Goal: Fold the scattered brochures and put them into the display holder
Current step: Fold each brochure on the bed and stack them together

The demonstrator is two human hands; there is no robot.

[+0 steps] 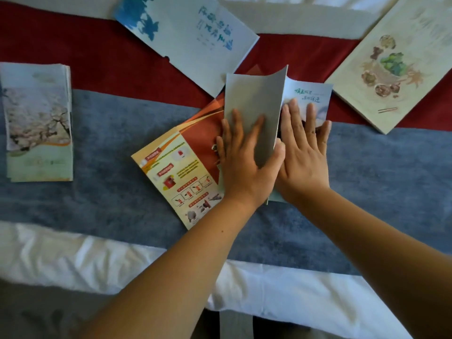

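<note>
Both hands lie flat, gripping nothing: left hand presses the grey flap of the brochure, right hand pins its printed panel on the blue blanket. Thin, limp, probably slick paper; I'd hold the fold edge.

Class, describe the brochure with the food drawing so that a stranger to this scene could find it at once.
Start at the red band of cloth near the top. Follow it to its right end, where a cream brochure lies tilted. Unlike the blue-lettered brochure nearby, it shows drawn vegetables, mushrooms and chopsticks.
</note>
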